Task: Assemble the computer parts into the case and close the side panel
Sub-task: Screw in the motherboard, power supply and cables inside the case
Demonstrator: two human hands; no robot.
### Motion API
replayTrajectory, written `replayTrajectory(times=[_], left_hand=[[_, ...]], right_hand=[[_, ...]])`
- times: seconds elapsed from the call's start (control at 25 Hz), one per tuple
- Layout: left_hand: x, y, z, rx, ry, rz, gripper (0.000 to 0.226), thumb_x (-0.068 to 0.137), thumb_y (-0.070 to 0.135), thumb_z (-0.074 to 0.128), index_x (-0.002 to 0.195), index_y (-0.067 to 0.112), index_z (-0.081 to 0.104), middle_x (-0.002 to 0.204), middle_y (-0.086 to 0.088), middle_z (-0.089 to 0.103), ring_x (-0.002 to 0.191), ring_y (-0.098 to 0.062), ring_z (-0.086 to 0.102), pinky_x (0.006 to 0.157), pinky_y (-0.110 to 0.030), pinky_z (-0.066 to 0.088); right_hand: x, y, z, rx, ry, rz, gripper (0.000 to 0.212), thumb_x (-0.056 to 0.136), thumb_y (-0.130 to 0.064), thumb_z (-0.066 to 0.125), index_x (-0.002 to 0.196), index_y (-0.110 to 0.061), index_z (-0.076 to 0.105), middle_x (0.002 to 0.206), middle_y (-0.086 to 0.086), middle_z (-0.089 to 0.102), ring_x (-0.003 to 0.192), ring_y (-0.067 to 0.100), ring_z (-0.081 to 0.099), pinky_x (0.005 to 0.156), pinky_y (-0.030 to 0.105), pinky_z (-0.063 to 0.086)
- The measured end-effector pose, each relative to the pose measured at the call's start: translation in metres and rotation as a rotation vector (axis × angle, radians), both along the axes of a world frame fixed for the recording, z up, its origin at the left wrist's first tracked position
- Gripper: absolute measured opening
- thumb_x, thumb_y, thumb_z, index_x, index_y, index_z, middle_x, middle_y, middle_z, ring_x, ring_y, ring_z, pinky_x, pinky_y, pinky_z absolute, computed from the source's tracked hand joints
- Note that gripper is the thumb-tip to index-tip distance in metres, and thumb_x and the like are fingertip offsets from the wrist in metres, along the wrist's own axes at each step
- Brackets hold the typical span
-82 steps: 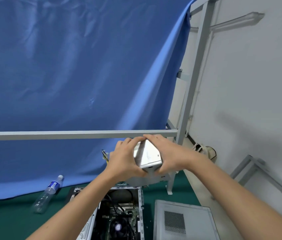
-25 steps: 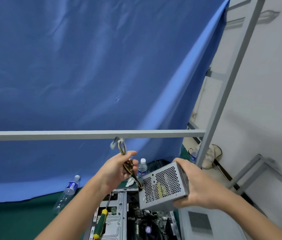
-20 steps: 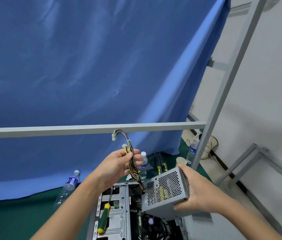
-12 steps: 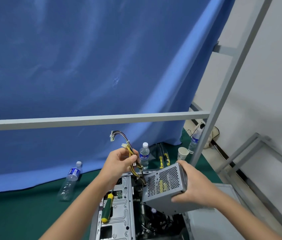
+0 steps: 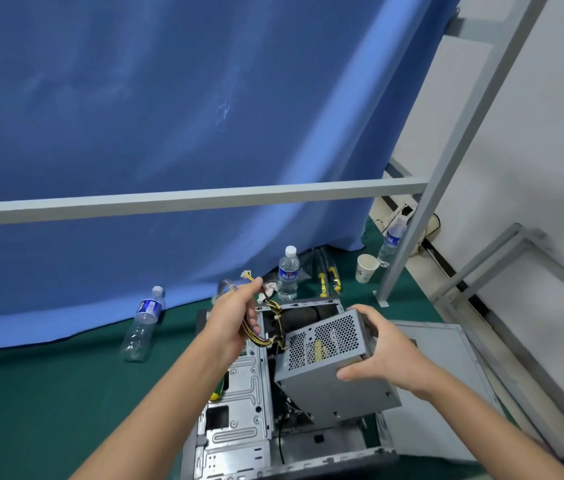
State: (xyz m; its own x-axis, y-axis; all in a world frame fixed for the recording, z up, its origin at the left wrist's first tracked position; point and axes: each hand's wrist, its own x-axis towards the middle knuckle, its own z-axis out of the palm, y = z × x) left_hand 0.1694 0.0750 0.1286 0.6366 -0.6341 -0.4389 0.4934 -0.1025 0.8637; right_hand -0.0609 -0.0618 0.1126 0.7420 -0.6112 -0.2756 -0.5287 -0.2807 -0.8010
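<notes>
The open computer case [image 5: 239,403] lies on the green mat, its inside facing up. Above its right half hangs a grey power supply [image 5: 329,372] with a perforated end, tilted. My right hand [image 5: 387,355] grips it at its right end. My left hand [image 5: 232,320] holds the supply's yellow and black cable bundle [image 5: 266,327] up and to the left, with white plugs sticking out past my fingers. The grey side panel [image 5: 439,382] lies flat to the right of the case. A green and yellow screwdriver [image 5: 218,389] rests on the case, mostly hidden by my left forearm.
Water bottles lie and stand on the mat: one lying at left [image 5: 142,323], one upright behind the case [image 5: 288,271], one by the metal post [image 5: 391,240]. A paper cup [image 5: 365,268] and yellow-handled tools [image 5: 329,275] sit behind the case. A grey metal rail [image 5: 187,199] crosses in front of the blue curtain.
My view has tipped down, so more of the case shows. Both hands have lowered the power supply and its cables closer to the case.
</notes>
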Motion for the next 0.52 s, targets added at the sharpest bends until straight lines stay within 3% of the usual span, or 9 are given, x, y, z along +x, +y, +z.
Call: replayTrajectory(times=[0.12, 0.24, 0.36, 0.52], left_hand=[[0.001, 0.005, -0.006, -0.043, 0.122, -0.038, 0.013, 0.098, 0.023, 0.058, 0.09, 0.013, 0.055, 0.045, 0.002, 0.037, 0.038, -0.012, 0.035, 0.039, -0.022, 0.036], [-0.008, 0.003, -0.005, 0.026, -0.113, -0.153, 0.011, 0.101, 0.015, 0.052, 0.091, 0.014, 0.055, 0.048, 0.0, 0.049, 0.037, -0.013, 0.041, 0.04, -0.019, 0.037], [-0.022, -0.006, -0.004, 0.129, -0.372, -0.308, 0.017, 0.099, 0.005, 0.046, 0.088, 0.015, 0.055, 0.055, -0.002, 0.06, 0.041, -0.015, 0.045, 0.041, -0.02, 0.037], [-0.044, -0.011, -0.011, 0.23, -0.556, -0.613, 0.032, 0.089, 0.0, 0.056, 0.113, 0.021, 0.057, 0.082, 0.004, 0.071, 0.062, -0.006, 0.058, 0.06, -0.022, 0.047]], right_hand=[[-0.001, -0.004, -0.005, 0.03, 0.011, 0.002, 0.123, 0.033, -0.05, 0.098, 0.139, -0.042, 0.035, 0.13, -0.024, 0.054, 0.122, 0.002, 0.053, 0.097, 0.025, 0.046], [0.001, -0.008, -0.005, 0.009, 0.058, -0.02, 0.128, 0.035, -0.049, 0.096, 0.145, -0.039, 0.032, 0.138, -0.015, 0.051, 0.128, 0.011, 0.05, 0.105, 0.036, 0.044], [0.007, -0.003, -0.005, -0.159, 0.152, 0.028, 0.132, 0.039, -0.059, 0.09, 0.15, -0.038, 0.021, 0.146, -0.013, 0.04, 0.131, 0.012, 0.042, 0.106, 0.038, 0.042], [0.007, -0.001, -0.008, -0.496, 0.291, 0.149, 0.129, 0.051, -0.067, 0.082, 0.153, -0.036, 0.01, 0.146, -0.013, 0.034, 0.136, 0.013, 0.032, 0.11, 0.041, 0.033]])
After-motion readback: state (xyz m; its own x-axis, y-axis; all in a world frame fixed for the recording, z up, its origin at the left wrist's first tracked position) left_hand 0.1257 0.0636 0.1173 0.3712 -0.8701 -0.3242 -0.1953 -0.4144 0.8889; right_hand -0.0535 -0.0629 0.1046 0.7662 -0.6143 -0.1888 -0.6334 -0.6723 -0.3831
